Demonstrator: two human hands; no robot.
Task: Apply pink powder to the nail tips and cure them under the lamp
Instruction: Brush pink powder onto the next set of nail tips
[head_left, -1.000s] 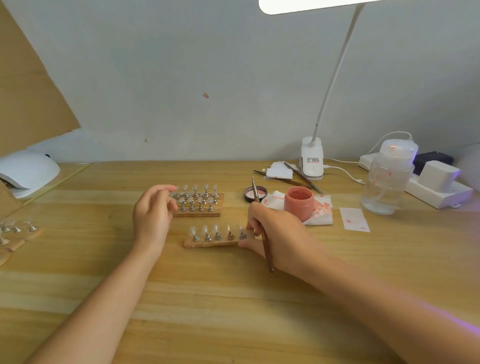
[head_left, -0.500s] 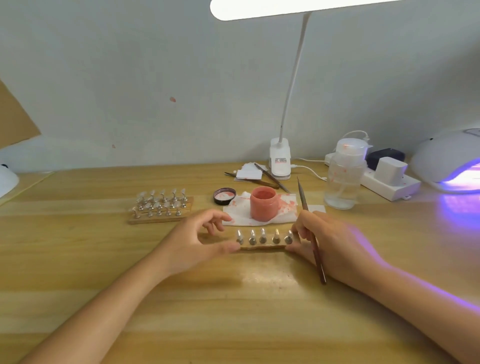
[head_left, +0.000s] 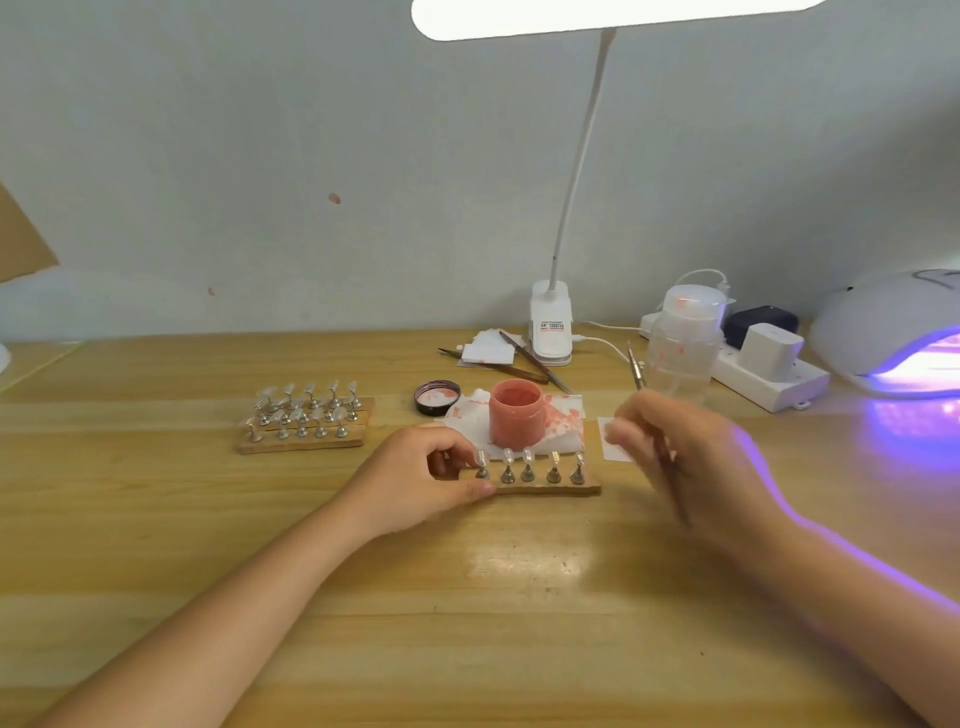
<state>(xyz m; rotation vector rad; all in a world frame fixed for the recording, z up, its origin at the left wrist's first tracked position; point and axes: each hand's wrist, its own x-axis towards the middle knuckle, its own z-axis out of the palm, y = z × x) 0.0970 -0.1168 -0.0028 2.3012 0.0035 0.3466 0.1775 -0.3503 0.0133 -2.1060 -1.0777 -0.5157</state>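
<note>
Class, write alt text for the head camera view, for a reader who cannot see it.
A person's left hand grips the end of a small wooden strip holding five nail tips on a wooden table, while the blurred right hand holds a thin tool. Behind the strip stands an open jar of pink powder; a curing lamp glows purple at far right.

Near table (head_left: 519, 597): bare wood beneath my forearms.
Behind strip (head_left: 545, 487): jar (head_left: 517, 420) blocks.
Right: lamp (head_left: 893, 332), bottle (head_left: 685, 348) crowd.
</note>
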